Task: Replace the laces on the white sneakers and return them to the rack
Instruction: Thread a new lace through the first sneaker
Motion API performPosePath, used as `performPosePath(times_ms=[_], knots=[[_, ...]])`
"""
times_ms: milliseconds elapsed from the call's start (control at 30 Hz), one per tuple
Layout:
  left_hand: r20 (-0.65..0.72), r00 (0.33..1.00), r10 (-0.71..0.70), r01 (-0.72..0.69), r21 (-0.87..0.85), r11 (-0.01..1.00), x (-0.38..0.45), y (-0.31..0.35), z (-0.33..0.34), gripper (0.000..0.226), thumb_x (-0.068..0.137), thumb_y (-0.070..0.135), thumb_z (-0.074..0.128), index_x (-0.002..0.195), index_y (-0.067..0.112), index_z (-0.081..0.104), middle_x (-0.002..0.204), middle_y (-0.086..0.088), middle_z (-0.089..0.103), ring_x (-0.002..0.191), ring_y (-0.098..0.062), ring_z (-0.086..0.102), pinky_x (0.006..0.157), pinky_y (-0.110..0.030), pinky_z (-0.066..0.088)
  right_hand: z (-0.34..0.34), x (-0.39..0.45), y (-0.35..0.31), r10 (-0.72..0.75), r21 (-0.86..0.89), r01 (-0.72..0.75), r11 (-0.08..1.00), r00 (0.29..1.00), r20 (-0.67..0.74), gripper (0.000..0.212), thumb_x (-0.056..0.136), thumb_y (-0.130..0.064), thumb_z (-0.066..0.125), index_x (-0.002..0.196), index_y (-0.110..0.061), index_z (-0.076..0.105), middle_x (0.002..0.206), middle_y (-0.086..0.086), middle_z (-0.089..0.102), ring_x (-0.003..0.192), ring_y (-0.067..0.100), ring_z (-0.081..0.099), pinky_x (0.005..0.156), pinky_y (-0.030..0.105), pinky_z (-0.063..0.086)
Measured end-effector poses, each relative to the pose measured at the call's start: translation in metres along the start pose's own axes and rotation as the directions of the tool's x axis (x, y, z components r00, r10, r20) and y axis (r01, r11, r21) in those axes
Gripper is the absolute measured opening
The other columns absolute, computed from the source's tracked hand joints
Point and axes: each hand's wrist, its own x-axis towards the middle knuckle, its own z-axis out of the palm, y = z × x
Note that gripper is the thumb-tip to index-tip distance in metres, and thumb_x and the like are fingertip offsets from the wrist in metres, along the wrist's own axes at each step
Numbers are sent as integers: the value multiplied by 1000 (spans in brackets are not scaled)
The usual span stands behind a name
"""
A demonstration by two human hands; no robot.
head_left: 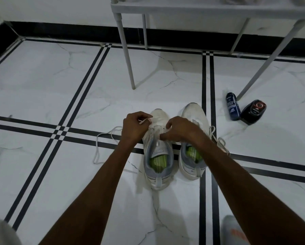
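Left grip: our left hand (133, 127) pinches the white lace (102, 147) tip above the left sneaker (157, 152).
Right grip: our right hand (179, 129) pinches at that sneaker's eyelets; what it holds is hidden from us.
Sneakers: side by side on the floor (42, 85); right sneaker (194, 138) laced, green insoles inside both.
Rack: the rack (210, 9) stands beyond us.
Containers: blue bottle (233, 108) and black bottle (253, 112), touching, contents unseen.
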Motion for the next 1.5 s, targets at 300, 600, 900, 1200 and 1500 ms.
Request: performPosePath(times_ms=[300,600,900,1200,1500], knots=[[24,999,26,-27,71,997,-10,-14,2,5,85,22,79,84,17,81,85,8,76,80,3,67,77,-10,51,44,16,-10,-103,159,158,974,945,-310,24,83,-29,68,77,-6,75,72,8,69,70,24,64,64,33,51],[-54,998,-42,46,73,996,-17,-22,2,5,81,17,76,79,19,80,83,7,77,81,-1,68,71,-6,46,45,24,5,80,639,30,769,987,-142,14,83,-13,67,85,-15,80,71,-3,70,57,5,56,50,21,44],[-59,998,-21,26,91,995,-20,-23,3,3,75,22,76,72,22,76,76,11,74,78,-2,70,72,-20,52,42,29,4,93,735,-73,674,996,13,23,87,-3,61,103,-9,77,93,13,71,79,20,61,62,29,54],[-58,997,-46,50,81,995,-21,-22,1,7,81,26,77,82,20,81,83,8,78,84,-5,72,82,-29,57,40,26,3,90,734,-73,676,996,16,23,87,-3,60,101,-10,77,83,7,68,71,15,61,52,23,54],[-59,995,-84,92,153,984,-21,-20,2,20,72,44,64,76,29,77,83,11,77,86,-11,72,80,-39,57,37,26,1,98,729,-95,678,994,39,22,87,-3,61,103,-9,76,94,10,70,79,18,63,52,23,54]])
